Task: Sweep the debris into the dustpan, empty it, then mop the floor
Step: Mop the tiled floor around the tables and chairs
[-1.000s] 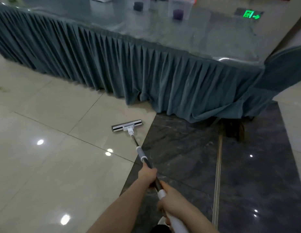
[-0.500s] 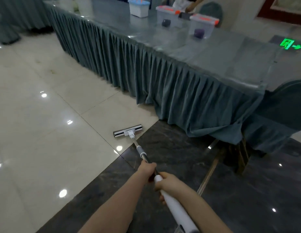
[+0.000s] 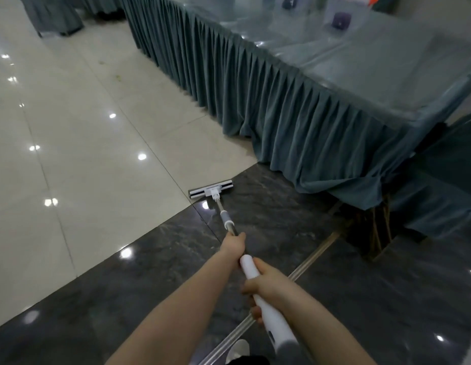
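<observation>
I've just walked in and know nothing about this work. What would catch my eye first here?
Two bare arms reach out from the bottom, the left hand and right hand gripping a long mop whose flat head sits where the pale tiles meet the dark marble floor. Behind it, at the right, a long table with a pleated teal skirt runs away from the camera.

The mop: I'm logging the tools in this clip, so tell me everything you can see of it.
The mop has a flat, narrow head, white in the middle with dark strips, lying on the floor where pale tile meets dark stone. A slim metal shaft with a grey collar slants back into a thick white handle. The left hand grips the shaft; the right hand grips the white handle.
</observation>
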The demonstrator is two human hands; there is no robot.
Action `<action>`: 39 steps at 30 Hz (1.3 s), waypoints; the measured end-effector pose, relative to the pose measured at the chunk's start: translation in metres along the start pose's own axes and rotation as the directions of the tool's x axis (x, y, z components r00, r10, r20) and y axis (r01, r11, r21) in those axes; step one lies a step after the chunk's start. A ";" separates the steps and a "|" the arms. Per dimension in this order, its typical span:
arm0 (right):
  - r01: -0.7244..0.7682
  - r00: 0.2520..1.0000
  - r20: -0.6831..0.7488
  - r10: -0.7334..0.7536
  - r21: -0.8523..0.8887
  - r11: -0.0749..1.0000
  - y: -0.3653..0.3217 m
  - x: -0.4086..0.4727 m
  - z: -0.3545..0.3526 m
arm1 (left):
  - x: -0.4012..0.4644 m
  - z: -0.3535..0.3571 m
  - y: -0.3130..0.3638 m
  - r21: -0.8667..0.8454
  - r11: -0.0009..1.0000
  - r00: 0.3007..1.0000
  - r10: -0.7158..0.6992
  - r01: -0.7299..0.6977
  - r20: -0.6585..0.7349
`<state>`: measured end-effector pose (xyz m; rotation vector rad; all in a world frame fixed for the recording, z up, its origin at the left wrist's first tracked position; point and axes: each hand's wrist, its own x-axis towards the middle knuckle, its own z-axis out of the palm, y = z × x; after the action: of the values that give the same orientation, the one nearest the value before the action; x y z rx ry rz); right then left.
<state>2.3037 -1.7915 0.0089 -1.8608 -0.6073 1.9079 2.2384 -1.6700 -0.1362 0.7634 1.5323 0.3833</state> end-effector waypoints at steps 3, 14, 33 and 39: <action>0.005 1.000 -0.007 -0.005 0.046 0.999 -0.019 0.012 -0.011 | 0.008 0.004 0.023 0.030 0.999 0.998 0.020 -0.018 -0.062; 0.005 1.000 0.013 -0.005 -0.031 1.000 -0.084 0.074 -0.079 | 0.076 0.039 0.098 0.135 0.991 0.995 0.013 0.001 -0.096; 0.007 0.999 0.055 0.003 -0.186 0.982 -0.401 0.315 -0.112 | 0.336 -0.029 0.376 0.110 0.994 0.986 0.011 0.008 -0.168; 0.021 0.993 0.120 0.006 -0.226 0.974 -0.514 0.407 -0.149 | 0.455 -0.032 0.456 -0.207 0.978 0.987 -0.043 0.009 -0.157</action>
<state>2.4343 -1.1336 -0.0368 -1.8830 -0.9041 2.0288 2.3332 -1.0327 -0.1737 0.5599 1.6218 0.5865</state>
